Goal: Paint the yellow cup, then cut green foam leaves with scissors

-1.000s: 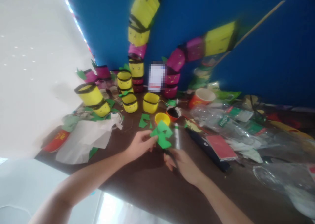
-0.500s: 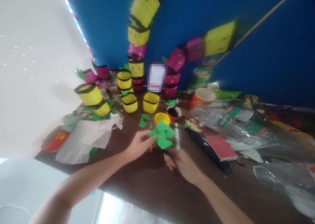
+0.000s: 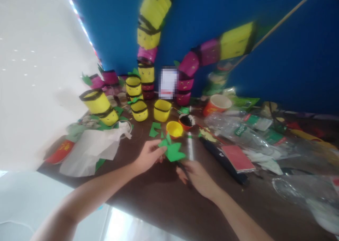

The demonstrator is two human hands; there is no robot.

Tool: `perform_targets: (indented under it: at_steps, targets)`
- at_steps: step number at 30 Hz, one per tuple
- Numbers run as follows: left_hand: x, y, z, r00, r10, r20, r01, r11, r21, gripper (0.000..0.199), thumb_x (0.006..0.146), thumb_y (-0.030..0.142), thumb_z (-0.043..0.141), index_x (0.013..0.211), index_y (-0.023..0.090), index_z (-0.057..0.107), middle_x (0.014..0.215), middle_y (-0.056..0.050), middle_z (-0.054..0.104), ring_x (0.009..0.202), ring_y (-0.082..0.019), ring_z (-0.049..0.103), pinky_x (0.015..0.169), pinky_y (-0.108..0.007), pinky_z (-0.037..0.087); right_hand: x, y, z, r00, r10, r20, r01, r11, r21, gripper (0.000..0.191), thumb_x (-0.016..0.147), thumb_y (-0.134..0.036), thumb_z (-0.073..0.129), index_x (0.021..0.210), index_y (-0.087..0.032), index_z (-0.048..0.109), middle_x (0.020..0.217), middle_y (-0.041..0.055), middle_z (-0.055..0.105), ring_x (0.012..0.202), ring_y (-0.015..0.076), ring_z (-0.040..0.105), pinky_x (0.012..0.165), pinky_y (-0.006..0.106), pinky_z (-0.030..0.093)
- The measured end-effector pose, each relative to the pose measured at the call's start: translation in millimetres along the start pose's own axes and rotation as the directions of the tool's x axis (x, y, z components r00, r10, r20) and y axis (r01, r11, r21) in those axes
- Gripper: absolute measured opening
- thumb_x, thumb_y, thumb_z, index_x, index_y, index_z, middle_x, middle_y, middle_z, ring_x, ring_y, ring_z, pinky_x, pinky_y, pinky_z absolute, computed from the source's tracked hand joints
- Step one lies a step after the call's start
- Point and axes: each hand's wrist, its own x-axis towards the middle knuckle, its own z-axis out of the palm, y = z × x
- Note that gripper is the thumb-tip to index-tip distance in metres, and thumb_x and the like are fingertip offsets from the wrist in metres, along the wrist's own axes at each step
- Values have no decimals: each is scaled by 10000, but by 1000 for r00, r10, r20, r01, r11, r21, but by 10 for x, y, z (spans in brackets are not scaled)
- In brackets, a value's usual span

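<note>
My left hand [image 3: 150, 156] pinches the left edge of a green sheet piece [image 3: 173, 151], which has pointed, leaf-like tips. Just to its right, my right hand [image 3: 194, 175] is closed around dark-handled scissors [image 3: 184, 171]; their blades are hidden at the lower edge of the green piece. Beyond the hands stands a small yellow cup [image 3: 174, 129], beside a cup with dark contents [image 3: 186, 121]. Green scraps [image 3: 155, 129] lie on the brown table [image 3: 148, 205].
Yellow cups with black rims [image 3: 162, 110] stand at the back. On the left is white paper [image 3: 91, 149]. Rightward lie a dark elongated pouch [image 3: 224, 160], a red pad [image 3: 238, 158] and clear plastic bottles [image 3: 239, 130]. A blue wall [image 3: 198, 15] rises behind.
The green piece now shows separate pointed tips where a broader, squarer outline showed before. Both hands have stayed nearly in place.
</note>
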Motion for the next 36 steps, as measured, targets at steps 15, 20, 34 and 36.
perform_targets:
  at_steps: [15,20,34,36]
  targets:
    - [32,45,14,941,95,-325,-96,995,13,297,757,313,589,552,156,444,528,57,363,518,-62,352,487,-191,308,6,-50,11,998,42,-47,-42,999,8,425,721,-538,587,561,-179,427,469,-56,432,458,64,396,466,209,284]
    - [52,51,46,937,53,-346,-83,994,-75,204,752,348,612,712,159,547,603,38,505,531,-80,474,499,-205,412,9,-66,16,997,45,-60,-45,999,-1,419,716,-541,580,557,-185,428,457,-51,447,452,72,410,466,214,296]
    - [41,-41,-12,974,-52,-219,22,990,-136,255,726,368,639,606,160,555,456,48,511,359,-68,460,335,-173,349,-39,-160,-14,1000,-8,6,7,1000,18,568,671,-741,485,601,-177,471,478,-26,477,460,87,413,471,226,340]
    - [42,-39,-14,975,-54,-217,26,991,-131,257,729,361,636,596,161,543,440,51,502,353,-69,459,335,-173,357,-45,-156,-21,1000,-14,17,14,1000,4,543,700,-709,487,605,-174,482,483,-25,476,466,89,418,475,224,342]
